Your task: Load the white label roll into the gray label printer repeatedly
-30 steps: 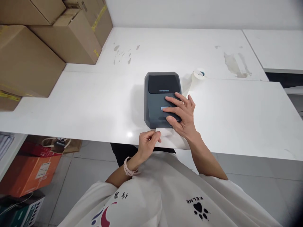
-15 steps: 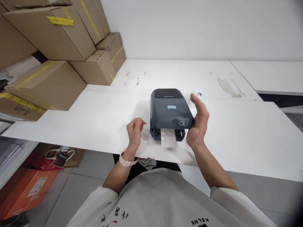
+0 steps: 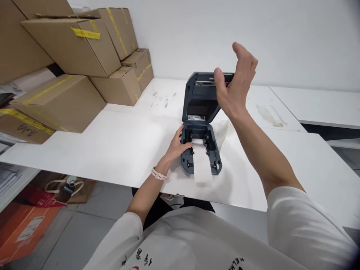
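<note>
A dark grey label printer [image 3: 201,155] stands on the white table [image 3: 112,146] with its lid [image 3: 201,93] swung up and back. A strip of white label paper [image 3: 201,165] runs through its open bay and out over the front. My left hand [image 3: 176,145] rests on the printer's left side wall, fingers against the body. My right hand [image 3: 234,80] is raised at the lid's upper front edge, thumb touching it and fingers spread.
Several cardboard boxes [image 3: 70,48] with yellow tape are stacked at the back left of the table. A second white table [image 3: 317,101] adjoins at the right. Under the left edge lie an orange box [image 3: 25,228] and a brown bag [image 3: 70,187]. Loose white paper [image 3: 223,131] lies right of the printer.
The printer's lid went from closed to fully raised. My right hand rose with it from the printer's right side. My left hand moved onto the printer's left wall.
</note>
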`<state>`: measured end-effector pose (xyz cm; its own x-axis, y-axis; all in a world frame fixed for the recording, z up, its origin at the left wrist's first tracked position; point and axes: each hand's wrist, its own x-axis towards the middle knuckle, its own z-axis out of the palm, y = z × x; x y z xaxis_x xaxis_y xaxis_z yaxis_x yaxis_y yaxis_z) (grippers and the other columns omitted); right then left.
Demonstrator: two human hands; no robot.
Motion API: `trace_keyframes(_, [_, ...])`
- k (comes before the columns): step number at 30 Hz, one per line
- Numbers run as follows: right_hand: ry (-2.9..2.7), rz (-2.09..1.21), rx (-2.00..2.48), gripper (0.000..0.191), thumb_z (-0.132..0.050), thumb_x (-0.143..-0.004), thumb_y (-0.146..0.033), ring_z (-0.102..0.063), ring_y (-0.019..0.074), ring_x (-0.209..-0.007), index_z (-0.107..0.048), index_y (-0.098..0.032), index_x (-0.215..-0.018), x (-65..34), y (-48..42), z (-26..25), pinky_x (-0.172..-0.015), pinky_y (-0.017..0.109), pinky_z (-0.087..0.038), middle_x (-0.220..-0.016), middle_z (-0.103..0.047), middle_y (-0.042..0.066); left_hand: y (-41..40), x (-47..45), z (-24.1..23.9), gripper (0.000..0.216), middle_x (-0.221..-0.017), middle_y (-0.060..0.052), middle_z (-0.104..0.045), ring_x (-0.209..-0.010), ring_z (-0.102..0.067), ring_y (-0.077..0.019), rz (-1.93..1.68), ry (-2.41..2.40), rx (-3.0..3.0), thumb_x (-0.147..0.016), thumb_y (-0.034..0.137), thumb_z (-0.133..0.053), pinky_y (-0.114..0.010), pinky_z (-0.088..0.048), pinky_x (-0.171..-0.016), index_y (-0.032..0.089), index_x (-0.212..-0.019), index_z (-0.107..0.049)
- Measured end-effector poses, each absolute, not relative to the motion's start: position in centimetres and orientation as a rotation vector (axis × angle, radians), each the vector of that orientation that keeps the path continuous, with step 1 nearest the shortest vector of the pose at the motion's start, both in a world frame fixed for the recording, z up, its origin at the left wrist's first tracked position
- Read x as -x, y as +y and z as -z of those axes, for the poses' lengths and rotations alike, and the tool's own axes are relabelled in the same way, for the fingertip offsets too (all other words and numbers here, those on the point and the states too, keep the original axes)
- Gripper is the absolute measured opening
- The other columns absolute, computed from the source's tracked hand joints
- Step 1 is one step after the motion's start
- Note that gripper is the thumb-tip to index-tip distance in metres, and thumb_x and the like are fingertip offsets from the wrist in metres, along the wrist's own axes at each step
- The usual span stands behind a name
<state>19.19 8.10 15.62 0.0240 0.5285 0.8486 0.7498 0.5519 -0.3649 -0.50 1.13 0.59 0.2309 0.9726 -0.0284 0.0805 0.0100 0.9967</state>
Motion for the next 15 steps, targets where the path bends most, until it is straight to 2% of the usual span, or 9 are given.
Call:
trace_keyframes(2, [-1.785, 0.295, 1.083, 0.045, -0.040, -0.107, -0.054, -0.045, 0.0338, -0.142, -0.057, -0.028, -0.141, -18.8, 6.8, -15.0, -0.119, 0.060, -0.032, -0.146, -0.059, 0.008, 1.3, 0.6, -0.2, 0.095, -0.165, -0.011, -0.043, -0.152, -0.042, -0.0362, -0.998, 1.104, -1.399, -0.076, 0.030, -0.076, -0.052, -0.045, -0.117, 0.030, -0.161, -0.033])
trace_keyframes(4, [-2.040, 0.257, 1.114, 0.035, -0.042, -0.106, -0.041, -0.056, 0.0344, -0.128, -0.068, -0.027, -0.125, -18.6, 5.3, -14.0, -0.113, 0.060, -0.038, -0.127, -0.070, 0.010, 1.4, 0.7, 0.2, 0.096, -0.164, -0.012, -0.046, -0.149, -0.045, -0.0356, -1.018, 1.107, -1.438, -0.076, 0.030, -0.076, -0.051, -0.045, -0.116, 0.028, -0.161, -0.032])
trace_keyframes(6, [-2.368, 0.177, 1.185, 0.031, -0.044, -0.102, -0.027, -0.066, 0.0329, -0.110, -0.075, -0.023, -0.109, -18.4, 4.2, -12.5, -0.101, 0.055, -0.046, -0.108, -0.076, 0.011, 1.5, 0.8, 0.3, 0.094, -0.159, -0.012, -0.052, -0.146, -0.050, -0.0352, -1.027, 1.141, -1.492, -0.077, 0.029, -0.074, -0.050, -0.046, -0.116, 0.026, -0.161, -0.033])
trace_keyframes(8, [-2.700, 0.110, 1.291, 0.030, -0.048, -0.096, -0.016, -0.069, 0.0311, -0.101, -0.077, -0.019, -0.101, -18.3, 3.7, -11.0, -0.092, 0.049, -0.050, -0.103, -0.078, 0.012, 1.4, 0.9, 0.0, 0.090, -0.153, -0.012, -0.059, -0.141, -0.057, -0.0354, -1.011, 1.221, -1.562, -0.077, 0.026, -0.070, -0.051, -0.046, -0.114, 0.026, -0.160, -0.036])
trace_keyframes(12, [-3.084, -0.038, 1.461, 0.030, -0.058, -0.088, -0.010, -0.071, 0.0335, -0.108, -0.077, -0.014, -0.112, -17.5, 4.2, -8.1, -0.094, 0.045, -0.049, -0.111, -0.077, 0.017, 1.3, 1.2, -1.1, 0.091, -0.143, -0.012, -0.068, -0.123, -0.070, -0.0336, -0.968, 1.341, -1.634, -0.071, 0.015, -0.063, -0.050, -0.051, -0.107, 0.028, -0.159, -0.040])
trace_keyframes(15, [-3.145, -0.153, 1.413, 0.035, -0.061, -0.084, -0.006, -0.073, 0.0328, -0.101, -0.075, -0.012, -0.115, -16.6, 5.0, -7.1, -0.085, 0.040, -0.051, -0.112, -0.077, 0.017, 1.2, 1.3, -1.5, 0.092, -0.141, -0.011, -0.070, -0.120, -0.072, -0.0317, -0.974, 1.333, -1.624, -0.068, 0.014, -0.063, -0.049, -0.053, -0.107, 0.026, -0.157, -0.043])
